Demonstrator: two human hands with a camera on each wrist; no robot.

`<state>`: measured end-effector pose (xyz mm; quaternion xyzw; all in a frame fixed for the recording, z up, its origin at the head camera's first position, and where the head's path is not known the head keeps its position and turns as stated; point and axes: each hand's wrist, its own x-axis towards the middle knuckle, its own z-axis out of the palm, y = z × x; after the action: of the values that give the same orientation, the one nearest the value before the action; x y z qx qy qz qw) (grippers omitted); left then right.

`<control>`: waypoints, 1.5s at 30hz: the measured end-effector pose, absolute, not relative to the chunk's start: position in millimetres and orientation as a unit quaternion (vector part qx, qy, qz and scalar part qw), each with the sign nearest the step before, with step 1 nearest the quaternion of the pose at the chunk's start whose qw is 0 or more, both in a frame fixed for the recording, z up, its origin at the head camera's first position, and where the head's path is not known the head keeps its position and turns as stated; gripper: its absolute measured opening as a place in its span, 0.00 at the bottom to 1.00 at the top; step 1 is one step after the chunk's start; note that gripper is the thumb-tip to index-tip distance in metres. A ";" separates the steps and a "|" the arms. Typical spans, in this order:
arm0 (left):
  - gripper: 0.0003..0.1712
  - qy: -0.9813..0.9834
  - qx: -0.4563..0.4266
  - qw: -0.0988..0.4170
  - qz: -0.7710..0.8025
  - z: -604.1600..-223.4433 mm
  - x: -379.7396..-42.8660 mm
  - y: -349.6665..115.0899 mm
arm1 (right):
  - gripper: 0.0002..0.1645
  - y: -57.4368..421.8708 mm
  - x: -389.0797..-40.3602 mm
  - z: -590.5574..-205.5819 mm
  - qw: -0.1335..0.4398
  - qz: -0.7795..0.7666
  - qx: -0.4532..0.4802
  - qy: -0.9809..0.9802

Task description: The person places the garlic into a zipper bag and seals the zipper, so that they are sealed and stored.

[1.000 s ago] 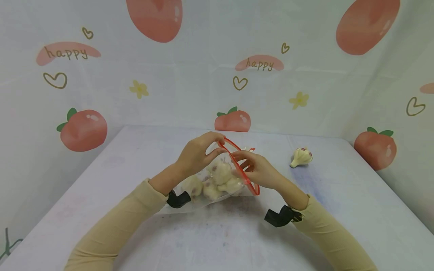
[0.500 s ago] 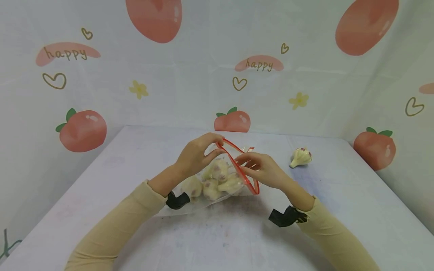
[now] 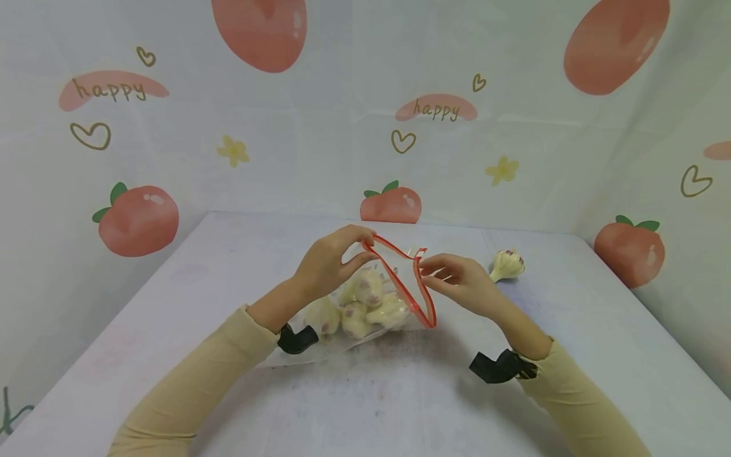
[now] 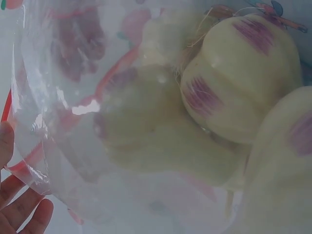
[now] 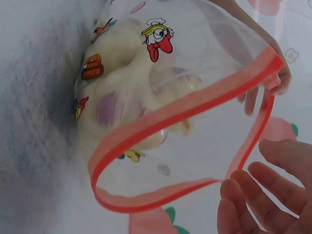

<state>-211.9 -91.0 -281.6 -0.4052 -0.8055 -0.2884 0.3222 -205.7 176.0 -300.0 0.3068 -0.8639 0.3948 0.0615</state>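
A clear zip bag (image 3: 342,348) with a red zip rim lies on the table, its mouth facing right and held apart. Several garlic bulbs (image 3: 368,289) sit inside; the left wrist view shows their purple-streaked skins (image 4: 253,73) close up through the plastic. My left hand (image 3: 328,260) pinches the upper corner of the rim between thumb and fingers. My right hand (image 3: 459,282) is at the right side of the mouth, its fingertips beside the red rim (image 5: 161,114) and its fingers loosely bent, holding nothing. Whether they touch the rim I cannot tell.
One loose garlic bulb (image 3: 507,264) lies on the table beyond my right hand. The pale table (image 3: 365,406) meets a printed cloth backdrop (image 3: 320,139) at the back. Dark camera mounts (image 3: 497,367) sit at both wrists.
My right hand has moved right, out of the bag's mouth to its right rim. The mouth looks wider. My left hand keeps its pinch on the rim, nearly still.
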 end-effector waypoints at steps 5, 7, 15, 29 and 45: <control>0.14 -0.807 -0.404 0.320 -0.289 -282.4 -212.3 -91.3 | 0.14 186.6 -209.9 -302.7 0.062 0.391 0.286 -0.873; 0.13 -0.807 -0.403 0.321 -0.288 -282.7 -212.6 -91.6 | 0.14 191.3 -212.0 -303.4 0.064 0.392 0.277 -0.875; 0.13 -0.806 -0.403 0.322 -0.289 -283.7 -214.0 -92.3 | 0.17 212.9 -222.4 -303.7 0.069 0.387 0.219 -0.893; 0.15 -0.805 -0.404 0.325 -0.288 -286.0 -216.3 -92.2 | 0.28 245.3 -229.7 -301.8 0.058 0.392 0.088 -0.914; 0.14 -0.804 -0.408 0.320 -0.290 -286.0 -216.0 -92.6 | 0.30 272.1 -240.6 -314.8 0.111 0.415 0.000 -0.903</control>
<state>-216.0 -92.6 -286.0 -0.4082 -0.8043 -0.2901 0.3198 -240.6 272.1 -314.8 0.0000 -0.9029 0.4152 0.1111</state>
